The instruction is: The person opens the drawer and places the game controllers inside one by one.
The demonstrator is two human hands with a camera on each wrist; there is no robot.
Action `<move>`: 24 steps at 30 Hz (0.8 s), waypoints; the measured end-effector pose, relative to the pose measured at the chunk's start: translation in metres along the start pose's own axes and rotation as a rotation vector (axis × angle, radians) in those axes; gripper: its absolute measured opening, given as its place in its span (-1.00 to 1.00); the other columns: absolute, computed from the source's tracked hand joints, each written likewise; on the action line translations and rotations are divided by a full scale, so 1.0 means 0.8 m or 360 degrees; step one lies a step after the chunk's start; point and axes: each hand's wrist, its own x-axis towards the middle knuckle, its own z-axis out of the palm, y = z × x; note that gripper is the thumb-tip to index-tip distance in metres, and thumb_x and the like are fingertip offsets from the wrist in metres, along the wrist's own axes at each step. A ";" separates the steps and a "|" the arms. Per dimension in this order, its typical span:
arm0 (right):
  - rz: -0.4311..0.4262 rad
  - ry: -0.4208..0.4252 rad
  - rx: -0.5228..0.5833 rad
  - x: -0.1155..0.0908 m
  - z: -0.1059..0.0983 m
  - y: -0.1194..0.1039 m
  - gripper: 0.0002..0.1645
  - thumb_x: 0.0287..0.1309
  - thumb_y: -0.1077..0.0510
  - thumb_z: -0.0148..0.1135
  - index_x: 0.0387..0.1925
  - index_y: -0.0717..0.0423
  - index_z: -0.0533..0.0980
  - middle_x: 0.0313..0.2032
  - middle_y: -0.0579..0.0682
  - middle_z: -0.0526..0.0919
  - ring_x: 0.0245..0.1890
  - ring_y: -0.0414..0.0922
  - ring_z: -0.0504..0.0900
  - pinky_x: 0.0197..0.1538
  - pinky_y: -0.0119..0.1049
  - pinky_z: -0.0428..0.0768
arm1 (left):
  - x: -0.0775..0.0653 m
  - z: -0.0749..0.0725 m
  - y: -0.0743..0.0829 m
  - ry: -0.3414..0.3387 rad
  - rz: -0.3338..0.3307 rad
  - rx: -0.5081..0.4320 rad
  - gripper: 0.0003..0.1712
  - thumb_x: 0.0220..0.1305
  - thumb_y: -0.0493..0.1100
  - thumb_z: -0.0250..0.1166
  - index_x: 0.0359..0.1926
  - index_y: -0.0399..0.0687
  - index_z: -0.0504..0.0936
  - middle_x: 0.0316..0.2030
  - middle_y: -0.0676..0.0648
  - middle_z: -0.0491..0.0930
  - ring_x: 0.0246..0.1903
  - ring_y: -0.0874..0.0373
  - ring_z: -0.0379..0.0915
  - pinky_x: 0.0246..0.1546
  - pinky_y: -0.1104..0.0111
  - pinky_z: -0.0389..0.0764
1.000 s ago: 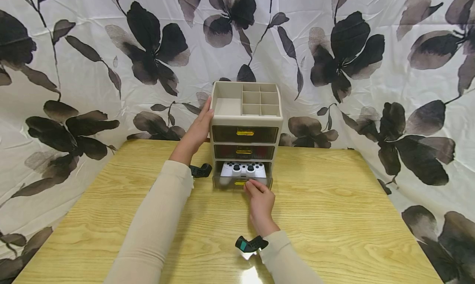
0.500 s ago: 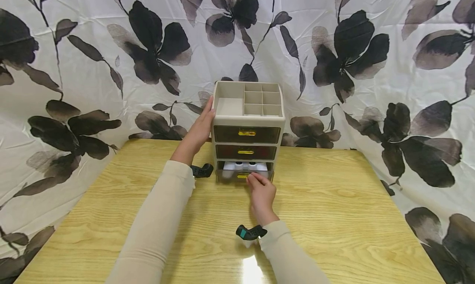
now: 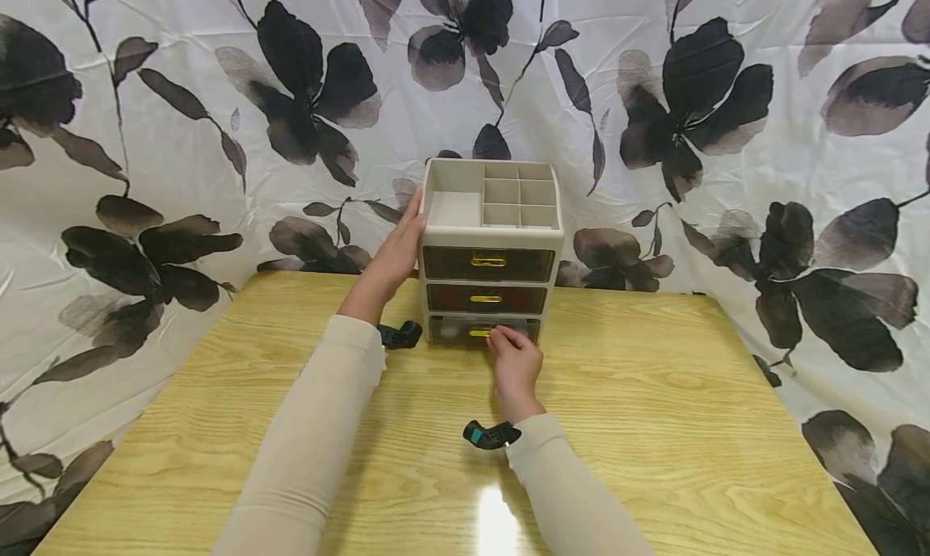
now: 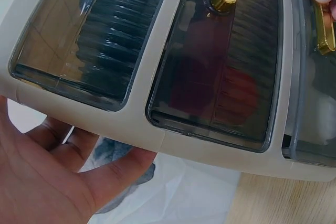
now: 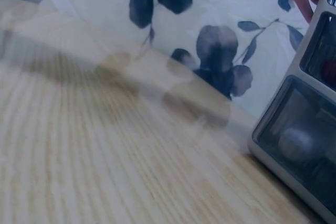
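A cream desktop drawer organizer (image 3: 494, 237) stands at the back of the table, with three smoky see-through drawers. My left hand (image 3: 395, 253) rests along its left side, fingers extended; in the left wrist view the thumb (image 4: 123, 174) lies against the casing. With thumb and fingertips, my right hand (image 3: 517, 370) pinches the gold handle (image 3: 479, 332) of the bottom drawer (image 3: 452, 331). That drawer's front sits nearly flush, slightly proud of the frame in the left wrist view. A blurred pale shape (image 5: 296, 142) shows through it in the right wrist view.
Open compartments (image 3: 519, 193) top the organizer. The middle drawer (image 4: 210, 87) has something dark red inside; the top drawer (image 4: 113, 30) shows dark ribbed contents. A floral cloth (image 3: 465, 72) hangs right behind the organizer. The wood-grain table (image 3: 617, 427) extends to both sides.
My right hand has pushed the bottom drawer inward from partly open to nearly flush. The white game controller inside has gone behind the drawer front. My left hand has stayed against the organizer.
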 end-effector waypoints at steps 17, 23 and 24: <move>-0.0042 -0.0024 -0.0072 0.013 0.003 -0.001 -0.77 0.17 0.30 0.31 -0.13 0.33 0.64 -0.15 0.18 0.63 -0.11 0.07 0.71 0.03 -0.19 0.65 | -0.016 0.002 0.025 -0.0053 -0.0033 -0.0009 -0.38 0.56 0.13 -0.35 0.50 0.56 -0.36 0.55 0.07 -0.34 0.45 -0.21 -0.07 0.14 -0.30 0.35; 0.0019 -0.0094 -0.0119 0.012 0.000 -0.008 -0.70 0.19 0.31 0.28 -0.05 0.38 0.60 -0.13 0.17 0.62 0.01 0.19 0.65 0.10 -0.13 0.61 | -0.006 0.000 0.008 -0.0024 -0.0009 0.0008 -0.38 0.53 0.21 -0.36 0.48 0.65 -0.36 0.55 0.11 -0.32 0.45 -0.20 -0.04 0.10 -0.29 0.39; 0.0021 -0.0108 -0.0124 0.013 0.000 -0.008 -0.70 0.19 0.31 0.28 -0.05 0.38 0.60 -0.14 0.16 0.62 0.01 0.19 0.64 0.10 -0.12 0.61 | -0.006 0.000 0.007 -0.0017 -0.0011 0.0009 -0.39 0.53 0.22 -0.35 0.48 0.65 -0.35 0.55 0.11 -0.30 0.44 -0.20 -0.03 0.11 -0.29 0.39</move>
